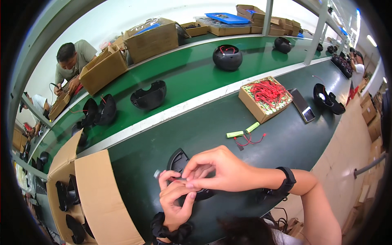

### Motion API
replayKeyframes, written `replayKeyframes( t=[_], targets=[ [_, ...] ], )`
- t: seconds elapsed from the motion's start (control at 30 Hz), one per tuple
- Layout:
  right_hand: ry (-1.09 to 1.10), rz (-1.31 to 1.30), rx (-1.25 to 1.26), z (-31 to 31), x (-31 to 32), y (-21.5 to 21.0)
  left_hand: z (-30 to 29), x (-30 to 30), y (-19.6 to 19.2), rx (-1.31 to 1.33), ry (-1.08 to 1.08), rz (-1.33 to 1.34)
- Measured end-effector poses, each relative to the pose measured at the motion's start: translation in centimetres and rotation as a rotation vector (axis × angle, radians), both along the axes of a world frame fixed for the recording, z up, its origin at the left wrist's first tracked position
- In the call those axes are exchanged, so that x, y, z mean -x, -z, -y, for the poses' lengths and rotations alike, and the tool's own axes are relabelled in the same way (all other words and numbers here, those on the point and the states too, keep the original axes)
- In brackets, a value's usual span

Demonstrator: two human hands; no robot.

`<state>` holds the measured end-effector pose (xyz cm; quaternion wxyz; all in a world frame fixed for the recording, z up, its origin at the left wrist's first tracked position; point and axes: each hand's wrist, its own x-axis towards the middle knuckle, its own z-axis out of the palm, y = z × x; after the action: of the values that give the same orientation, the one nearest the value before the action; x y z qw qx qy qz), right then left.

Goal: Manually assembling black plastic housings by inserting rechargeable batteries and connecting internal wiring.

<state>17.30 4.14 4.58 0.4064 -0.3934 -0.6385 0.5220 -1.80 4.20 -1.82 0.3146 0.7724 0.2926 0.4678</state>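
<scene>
In front of me a black curved plastic shell (pixel 178 158) lies on the dark green bench, mostly covered by my hands. My left hand (pixel 176 201) is closed, its fingers curled at the shell. From above, my right hand (pixel 220 169) reaches in with thumb and fingers pinched together, touching the left fingertips. What sits between the fingers is too small and hidden to name; a bit of red shows there. A small translucent piece (pixel 157 174) is by the left fingers. Farther off lie two green battery cells (pixel 234 134) and a red wire lead (pixel 248 141).
A carton of green cells with red wires (pixel 267 96) stands beyond, beside a phone (pixel 303 107) and an open black housing (pixel 326 100). At left is an open carton (pixel 98 192) holding black shells. Behind, a green conveyor (pixel 188 81) carries black housings; a person (pixel 73 63) works across it.
</scene>
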Motion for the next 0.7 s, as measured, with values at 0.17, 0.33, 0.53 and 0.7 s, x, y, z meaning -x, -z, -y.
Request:
replayKeyframes(
  t=[0.17,0.33,0.53,0.7],
  targets=[
    [0.389,0.285,-0.356,-1.4,-5.4,0.7,0.3,0.2,-0.4,0.063,-0.081,0.115],
    [0.396,0.805,-0.322,-2.6,-11.1,3.5,1.2,0.0,1.1,0.217,-0.177,0.405],
    [0.316,1.132,-0.545,-2.9,-11.8,6.0,1.4,0.0,1.0,0.206,-0.178,0.417],
    [0.273,0.905,-0.458,-2.7,-9.8,3.2,1.7,0.1,0.6,0.219,-0.18,0.401]
  ],
)
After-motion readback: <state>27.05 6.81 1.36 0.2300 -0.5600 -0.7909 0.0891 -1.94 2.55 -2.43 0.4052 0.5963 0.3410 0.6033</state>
